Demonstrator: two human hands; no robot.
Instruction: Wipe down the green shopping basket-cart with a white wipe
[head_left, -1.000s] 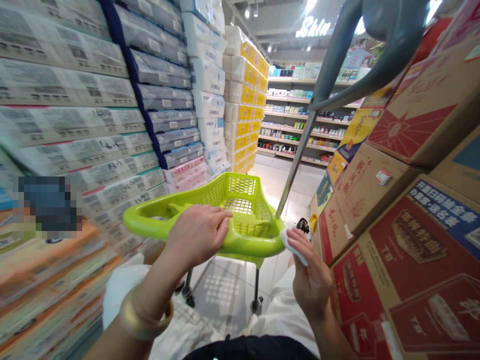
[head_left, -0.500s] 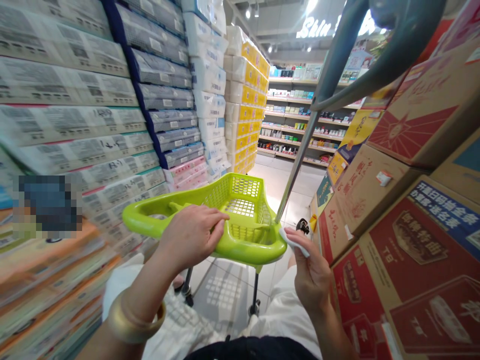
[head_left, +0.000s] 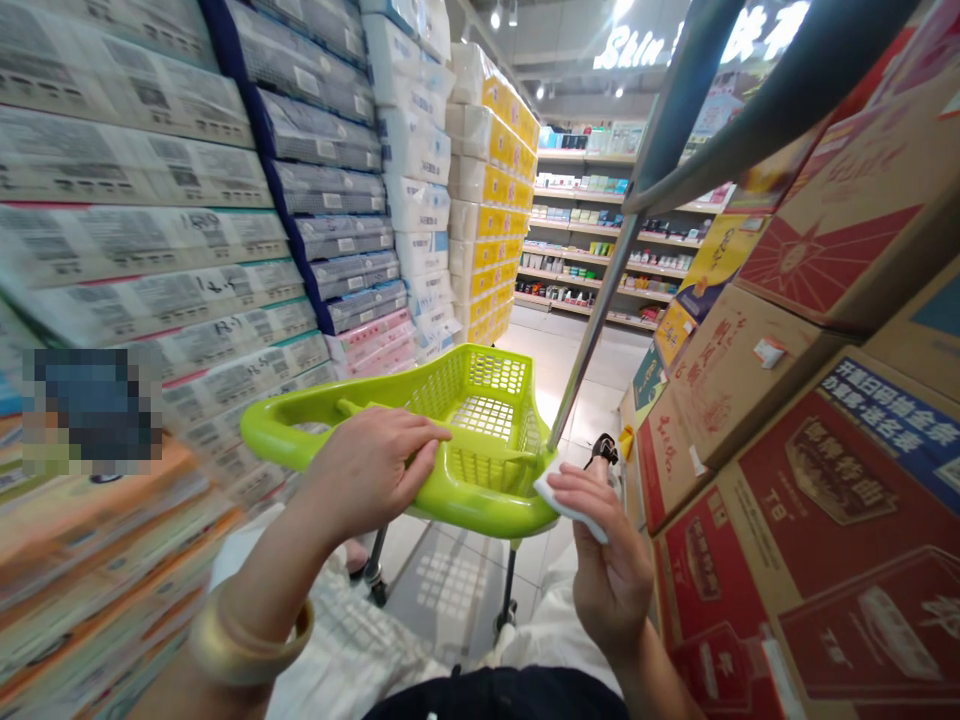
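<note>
The left hand [head_left: 379,462], half curled, grip unclear, rests on the near edge, and the right hand [head_left: 611,550], fingers nearly straight, holds a white cloth [head_left: 546,487] to the right corner of the green cart [head_left: 487,506] ahead, what's done or left not showing.

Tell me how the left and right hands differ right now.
- The left hand lies palm down on the green cart's rim; the right hand is at its right corner, fingers pointing up and away.
- The left hand shows no cloth; the right holds a white pad.
- The left wrist wears a gold bangle; the right wrist looks bare.

Both are at the rim.
</note>
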